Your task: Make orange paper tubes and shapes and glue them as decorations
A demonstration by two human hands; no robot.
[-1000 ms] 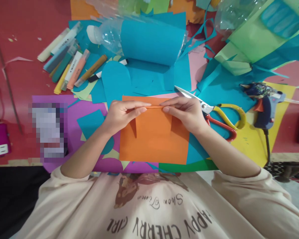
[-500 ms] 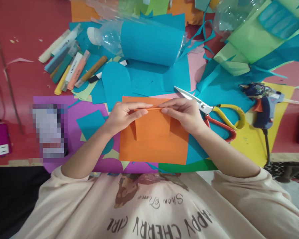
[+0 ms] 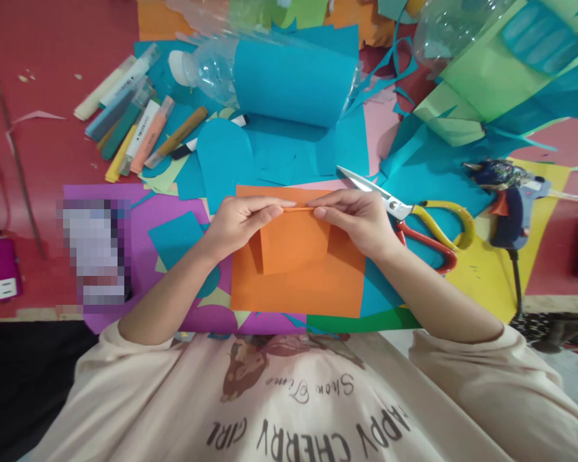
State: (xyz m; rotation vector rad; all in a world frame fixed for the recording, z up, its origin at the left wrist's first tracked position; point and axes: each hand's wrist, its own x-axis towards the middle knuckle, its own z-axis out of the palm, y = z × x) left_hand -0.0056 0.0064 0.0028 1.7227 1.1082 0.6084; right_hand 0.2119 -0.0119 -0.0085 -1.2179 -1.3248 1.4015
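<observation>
At a red worktable point(image 3: 33, 154) strewn with coloured paper, a person pinches the top of a small orange piece point(image 3: 296, 249) in both hands, above a larger orange sheet point(image 3: 296, 296). Over the last second the change is slight: the hands keep almost the same place, while the small piece's lower edge now shows more plainly against the sheet and sits a little nearer the person. That suggests a fine adjustment along the top edge, with the work there apparently unfinished.

The left hand point(image 3: 234, 221) is nearly closed, its thumb and forefinger pressed together on the left part of a narrow, folded-looking band point(image 3: 297, 209). The right hand point(image 3: 363, 218) mirrors it, thumb and fingers drawn tight on the right part. The two sets of fingertips are near each other, with a short stretch of band bare between them. The piece hangs toward the person, a shadow along its left side; whether its lower edge touches the sheet cannot be told.

Just beyond the right hand lie open scissors point(image 3: 401, 208) with red and yellow handles; farther right rests a glue gun point(image 3: 520, 212). A clear bottle wrapped in blue paper point(image 3: 293, 83) lies beyond the hands.
</observation>
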